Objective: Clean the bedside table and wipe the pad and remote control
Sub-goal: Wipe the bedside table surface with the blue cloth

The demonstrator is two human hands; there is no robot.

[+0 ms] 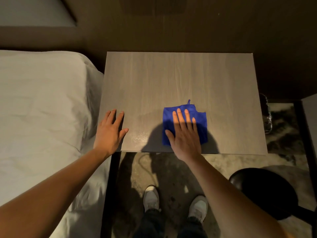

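On the near right part of the counter (180, 79), my right hand (186, 134) lies flat on the folded blue cloth (199, 122), fingers spread and extended, palm pressing down. Nothing pinched; this grip is open, pressing rather than clasping. Cloth sits close to the front edge, a small loop sticking out at its far side.

My left hand (109, 131) rests open at the near left corner, fingers splayed on the wood, holding nothing. It looks like a brace.

Step in hand, as I judge it: wiping the counter top. A faint damp sheen and a patch of streaks lie between my two hands, which suggests the near strip is covered; the far half looks dry and matte. So perhaps midway through the surface.

Pad and remote control: neither is visible anywhere on the counter or on the bed (42, 100) to the left. Cannot say where they are.

Next move calls for: pushing the cloth away from me toward the back edge and the far corners, keeping even palm pressure so the cloth does not bunch. Left hand should lift clear when I sweep that corner. Afterwards, locate the pad and remote.

Floor note: black stool (264, 191) near my right foot.
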